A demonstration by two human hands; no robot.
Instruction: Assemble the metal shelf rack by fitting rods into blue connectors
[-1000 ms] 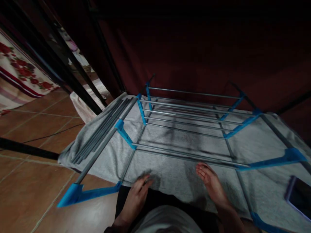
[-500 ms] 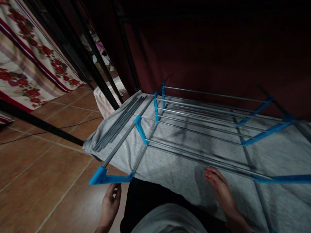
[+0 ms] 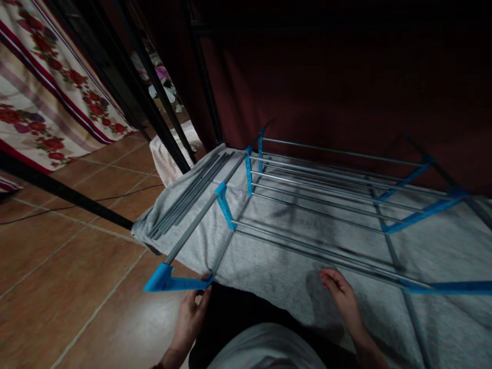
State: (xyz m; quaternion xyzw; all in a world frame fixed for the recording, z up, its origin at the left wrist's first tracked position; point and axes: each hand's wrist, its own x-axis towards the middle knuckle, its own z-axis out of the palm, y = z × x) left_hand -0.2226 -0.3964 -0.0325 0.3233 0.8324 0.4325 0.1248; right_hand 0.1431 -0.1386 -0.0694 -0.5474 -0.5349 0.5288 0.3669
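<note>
A rack of grey metal tubes [image 3: 323, 202] joined by blue plastic brackets lies across a grey cloth in front of me. My left hand [image 3: 192, 305] is at the inner end of the nearest left bracket [image 3: 184, 284], thumb below and fingertips reaching behind it, closed on the plastic. Over the cloth, short of the rack's front bars, my right hand [image 3: 340, 293] hangs with loosely bent fingers slightly apart and nothing visible in them.
Several loose grey tubes [image 3: 192, 192] lie side by side on the cloth [image 3: 277, 271], left of the rack. Black metal posts [image 3: 154, 102] and a dark bar [image 3: 65, 192] stand at the left. A dark red cloth [image 3: 326, 92] hangs behind. Brown tiles [image 3: 103, 261] cover the floor.
My left hand has moved right and up along the bracket to its inner end and closed there. My right hand has shifted slightly left, its fingers a little more bent.
</note>
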